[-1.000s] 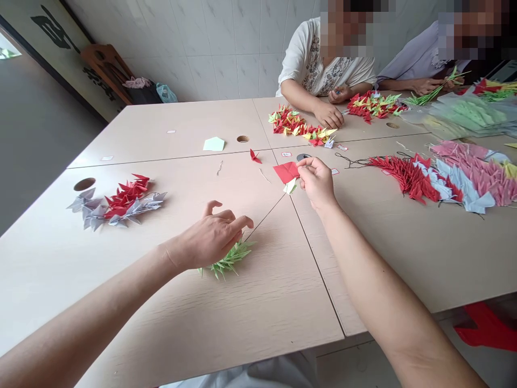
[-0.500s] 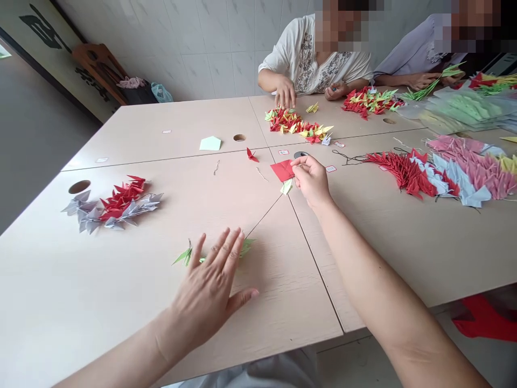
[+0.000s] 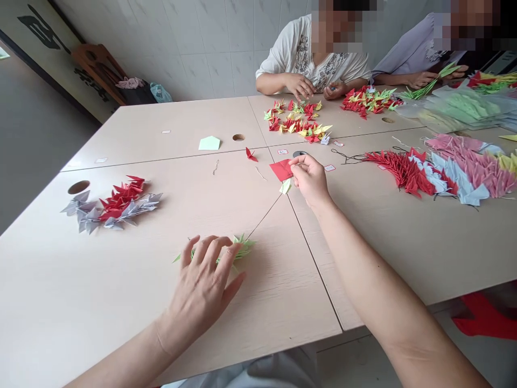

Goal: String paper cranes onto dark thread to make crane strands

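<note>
The right hand (image 3: 309,178) pinches red paper (image 3: 280,170); the left hand (image 3: 208,277), fingers apart over the green origami string (image 3: 245,249) on the table (image 3: 121,285), seems to be arranging it; gathering it would need curled fingers.

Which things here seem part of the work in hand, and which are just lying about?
Apparently in use:
red folded paper, pinched by the right hand
green folded-paper strand, under the left hand

Lying about:
red paper crane
pale green paper
red-and-lavender folded-paper garland
</note>
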Demonstrator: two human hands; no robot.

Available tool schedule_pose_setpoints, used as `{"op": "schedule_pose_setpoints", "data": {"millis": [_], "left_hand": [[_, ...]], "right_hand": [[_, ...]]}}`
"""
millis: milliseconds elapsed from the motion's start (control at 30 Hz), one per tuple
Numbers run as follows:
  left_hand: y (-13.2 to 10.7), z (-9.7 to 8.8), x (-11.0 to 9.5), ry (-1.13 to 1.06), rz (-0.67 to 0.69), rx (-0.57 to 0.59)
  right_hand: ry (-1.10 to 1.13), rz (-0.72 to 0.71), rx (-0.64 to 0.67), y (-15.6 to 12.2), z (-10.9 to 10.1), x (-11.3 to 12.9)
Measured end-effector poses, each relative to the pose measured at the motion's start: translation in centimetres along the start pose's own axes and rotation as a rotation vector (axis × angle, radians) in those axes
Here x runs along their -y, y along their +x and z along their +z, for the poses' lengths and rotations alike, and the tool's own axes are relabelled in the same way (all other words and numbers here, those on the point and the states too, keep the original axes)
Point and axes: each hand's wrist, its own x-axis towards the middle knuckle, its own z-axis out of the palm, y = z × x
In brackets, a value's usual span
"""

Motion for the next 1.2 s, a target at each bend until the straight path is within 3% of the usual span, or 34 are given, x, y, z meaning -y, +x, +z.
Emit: {"op": "schedule_pose_setpoints", "data": {"millis": [167,233,300,400,500,600,800,1067,1200], "left_hand": [[0.8,-0.2,0.4,-0.003,-0.014,0.007],[0.9,-0.2,0.9,-0.001,-0.015,0.001],[1.0,-0.3,1.5,0.003,-0.013,-0.004],[0.8,-0.4,2.7,-0.003,0.0,-0.008],[0.5,-0.4,3.6,-0.017,-0.001,-0.015],[0.1,-0.3,4.0,-0.031,-0.014,-0.014],[-0.3,-0.3,4.2,-0.035,-0.007,0.004],[-0.4,-0.3,4.4,-0.056,0.006,0.0],[-0.4,-0.3,4.6,-0.07,-0.003,0.009]], "right_hand": [[0.023,0.015,-0.001,-0.1,0.0,0.5],[0.022,-0.026,0.065,-0.7,0.3,1.3],[-0.017,-0.092,0.254,-2.0,1.1,2.5],[-0.201,-0.154,0.725,-5.1,2.9,4.3],[-0.476,-0.159,0.966,-7.9,4.7,5.2],[-0.605,-0.178,0.997,-9.1,5.6,5.4],[-0.554,-0.147,1.011,-8.4,5.2,5.0],[-0.594,-0.301,0.926,-8.6,5.4,4.3],[-0.622,-0.367,0.944,-9.0,5.6,4.4]]}}
